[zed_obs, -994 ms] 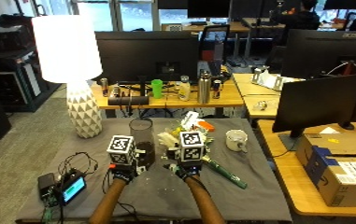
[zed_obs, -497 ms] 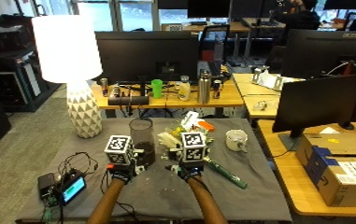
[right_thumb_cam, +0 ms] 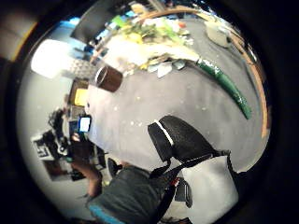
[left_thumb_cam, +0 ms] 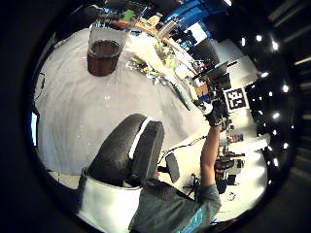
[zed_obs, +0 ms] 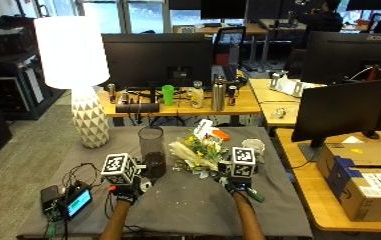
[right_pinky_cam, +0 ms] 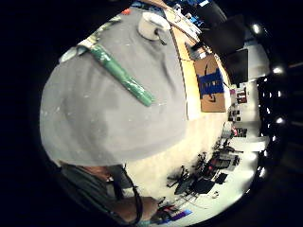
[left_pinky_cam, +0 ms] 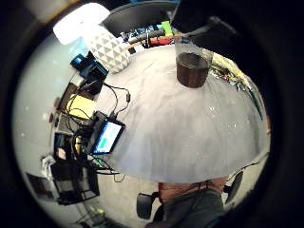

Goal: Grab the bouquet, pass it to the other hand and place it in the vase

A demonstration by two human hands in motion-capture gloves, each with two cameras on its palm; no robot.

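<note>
Grey cloth covers the tabletop [zed_obs: 177, 215], and the bouquet [zed_obs: 200, 152] lies on it on its side. Its flower heads are just beside the glass vase [zed_obs: 151, 145], and its green-wrapped stem [right_thumb_cam: 224, 81] trails out toward the person's right. Since a second ago the right hand [zed_obs: 238, 187] has drifted rightward, from over the blooms to above the stem end. The left hand [zed_obs: 125, 194] has barely shifted and sits near the foot of the vase. Neither hand holds anything. The palm views show the bouquet lying untouched on the cloth, with each thumb held out straight over bare fabric, so both hands read as open and empty. The shift probably means the right hand is lining up on the stem for the pick-up, which is not yet begun. The pass to the left hand and the placing into the vase are both still to do. The vase stands upright, dark in its lower part, with its mouth unobstructed.
</note>
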